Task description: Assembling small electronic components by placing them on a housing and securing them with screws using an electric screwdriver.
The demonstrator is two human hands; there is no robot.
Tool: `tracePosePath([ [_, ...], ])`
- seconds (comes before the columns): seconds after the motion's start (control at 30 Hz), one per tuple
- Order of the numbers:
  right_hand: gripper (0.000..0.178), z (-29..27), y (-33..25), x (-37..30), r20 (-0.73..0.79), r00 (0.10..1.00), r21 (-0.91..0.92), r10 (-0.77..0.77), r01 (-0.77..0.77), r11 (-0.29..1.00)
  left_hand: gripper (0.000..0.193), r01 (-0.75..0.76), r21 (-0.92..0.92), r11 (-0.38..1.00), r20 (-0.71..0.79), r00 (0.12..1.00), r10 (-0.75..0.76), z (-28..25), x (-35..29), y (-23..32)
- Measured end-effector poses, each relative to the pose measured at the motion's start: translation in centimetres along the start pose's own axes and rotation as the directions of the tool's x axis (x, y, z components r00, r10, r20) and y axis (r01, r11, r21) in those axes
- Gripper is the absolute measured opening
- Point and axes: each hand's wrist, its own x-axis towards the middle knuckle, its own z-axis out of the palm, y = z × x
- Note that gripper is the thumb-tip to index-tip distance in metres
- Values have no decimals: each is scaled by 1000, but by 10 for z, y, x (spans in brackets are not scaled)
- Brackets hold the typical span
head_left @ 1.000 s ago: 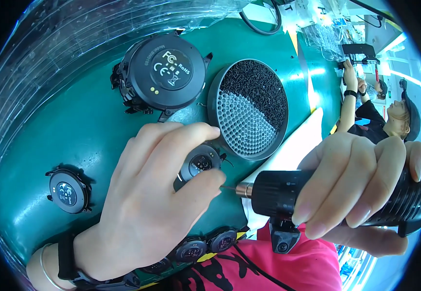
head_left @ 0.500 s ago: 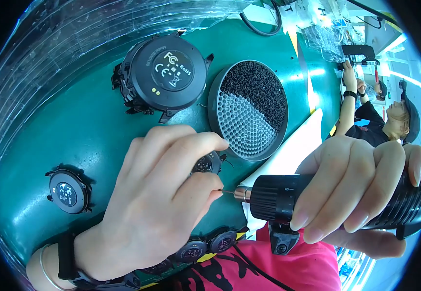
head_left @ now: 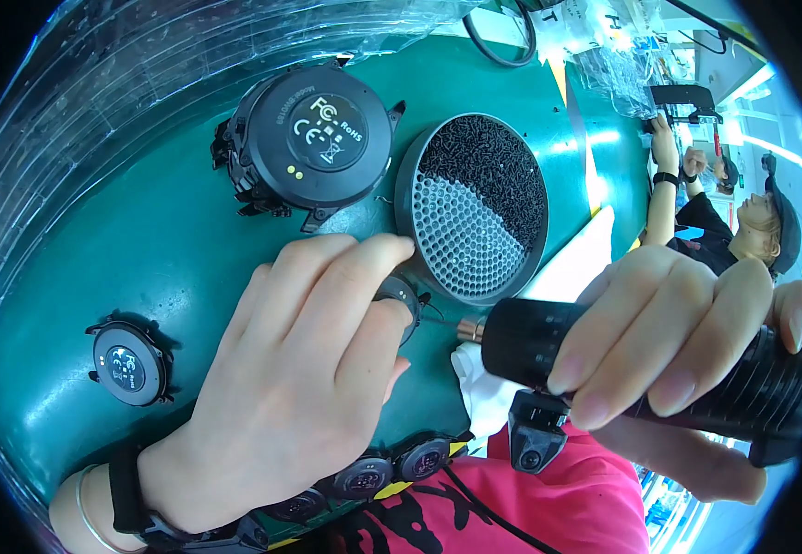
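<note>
My left hand (head_left: 299, 360) is closed around a small round black smartwatch body (head_left: 401, 294); the fingers cover most of it, and only part of its dark back and one lug show. In my right hand (head_left: 659, 332) is a black electric screwdriver (head_left: 528, 343), gripped round its barrel from the right. Its thin bit (head_left: 442, 319) points left toward the watch body; whether the tip touches it I cannot tell. Just beyond both hands stands a round grey dish (head_left: 461, 247) with a dimpled floor, partly covered by small black screws (head_left: 488, 162).
Larger watch bodies (head_left: 313, 138) sit stacked, back up, at the upper left. Another watch body (head_left: 128, 365) lies at the left. Several more (head_left: 364, 478) line the near edge. A white cloth (head_left: 562, 272) lies right of the dish. A co-worker (head_left: 696, 222) sits at the right.
The screwdriver has tilted, its bit rising away from my left thumb and finger toward the watch body. My left fingers have shifted slightly, showing more of the watch's side.
</note>
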Motion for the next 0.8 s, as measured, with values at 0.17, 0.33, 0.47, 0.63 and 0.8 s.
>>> tracePosePath([
  [0.17,65,-1,24,9,10,999,7,33,-33,999,44,13,33,999,-10,1000,-12,4,-3,-2],
  [0.33,66,0,15,5,27,998,1,61,-61,998,44,19,26,999,-9,1000,-19,5,-2,-1],
  [0.47,67,-1,8,3,39,996,0,84,-84,996,44,11,31,999,-24,1000,-10,4,-3,-1],
  [0.63,68,0,8,0,52,991,-4,121,-121,993,43,17,36,999,-24,1000,-16,6,-4,-2],
  [0.8,70,9,17,0,72,986,-6,150,-150,989,42,17,57,998,-31,999,-16,5,-2,1],
])
